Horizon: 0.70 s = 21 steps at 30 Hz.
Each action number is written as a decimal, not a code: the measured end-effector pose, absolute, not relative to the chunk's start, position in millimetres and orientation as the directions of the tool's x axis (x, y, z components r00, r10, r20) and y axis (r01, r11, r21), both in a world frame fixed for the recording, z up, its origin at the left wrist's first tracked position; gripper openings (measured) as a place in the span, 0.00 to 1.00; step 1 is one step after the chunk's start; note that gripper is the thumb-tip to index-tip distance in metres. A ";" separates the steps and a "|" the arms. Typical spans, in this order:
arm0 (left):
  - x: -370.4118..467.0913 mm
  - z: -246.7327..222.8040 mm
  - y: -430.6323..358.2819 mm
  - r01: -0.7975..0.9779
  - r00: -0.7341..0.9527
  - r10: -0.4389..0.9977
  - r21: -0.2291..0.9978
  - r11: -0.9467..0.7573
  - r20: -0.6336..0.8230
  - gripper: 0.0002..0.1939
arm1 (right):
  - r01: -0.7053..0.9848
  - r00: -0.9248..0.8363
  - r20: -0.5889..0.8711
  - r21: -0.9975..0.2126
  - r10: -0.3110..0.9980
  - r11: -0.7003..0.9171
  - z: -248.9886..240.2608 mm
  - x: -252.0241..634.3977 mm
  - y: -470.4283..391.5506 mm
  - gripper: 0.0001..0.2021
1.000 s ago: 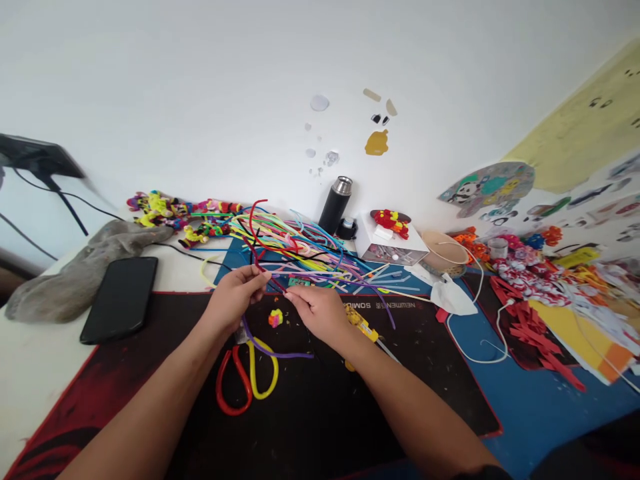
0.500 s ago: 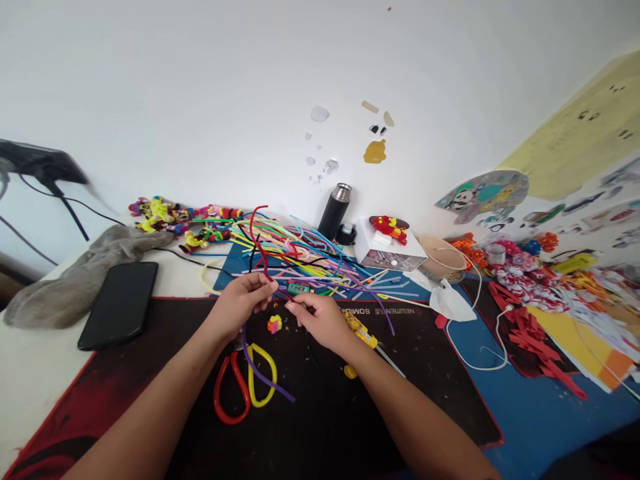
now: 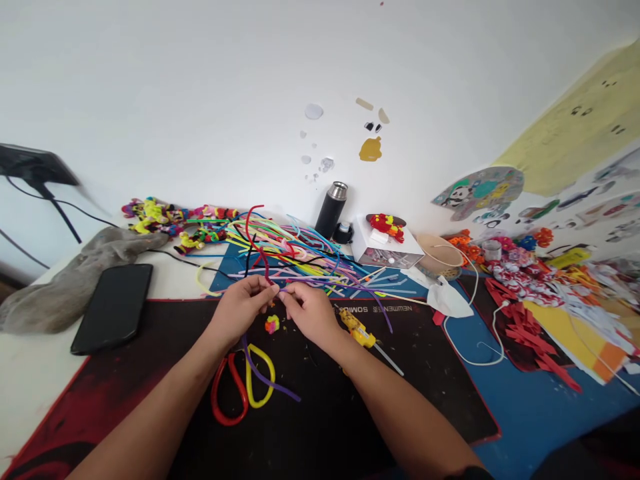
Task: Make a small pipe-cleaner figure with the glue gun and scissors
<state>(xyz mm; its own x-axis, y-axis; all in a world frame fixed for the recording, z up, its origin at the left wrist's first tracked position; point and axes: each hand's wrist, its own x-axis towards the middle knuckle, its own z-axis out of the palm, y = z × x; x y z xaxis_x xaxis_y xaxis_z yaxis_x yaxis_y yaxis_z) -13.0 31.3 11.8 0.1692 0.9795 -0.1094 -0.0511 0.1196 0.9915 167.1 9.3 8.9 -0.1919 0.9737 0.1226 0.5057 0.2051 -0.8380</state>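
Observation:
Pinched together, the fingers of my left hand hold pipe cleaners: a red one rises above the hand and a purple one hangs below it. My right hand is also pinched, its fingertips meeting the left ones at the purple strand. Scissors with one red and one yellow handle lie under the purple tail. A small pink and yellow piece rests on the dark mat between my wrists.
Behind my hands spreads a pile of coloured pipe cleaners. A phone lies left. A black flask and a white box stand at the back. A yellow glue gun lies beside my right forearm.
My right hand has moved slightly up and left, closing the gap to my left fingertips. The camera view has shifted a little.

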 end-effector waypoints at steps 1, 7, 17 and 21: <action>-13.0 11.4 31.3 -0.088 0.152 0.979 0.985 0.148 -0.133 0.22 | 0.530 -0.191 0.144 -0.818 0.971 0.225 10.5 165.8 9.7 0.11; -15.7 10.6 33.7 -0.174 0.135 0.972 0.961 0.215 -0.193 0.23 | 0.504 -0.168 0.178 -0.830 0.970 0.240 9.5 155.7 14.5 0.13; -18.9 2.4 36.0 -0.130 0.195 0.966 0.972 0.198 -0.170 0.22 | 0.139 -0.227 -0.047 -0.990 0.973 -0.015 4.3 160.7 13.0 0.17; -20.0 1.0 37.3 -0.124 0.202 0.971 0.980 0.157 -0.130 0.23 | 0.046 -0.244 -0.070 -0.997 0.967 -0.060 2.1 162.0 12.0 0.20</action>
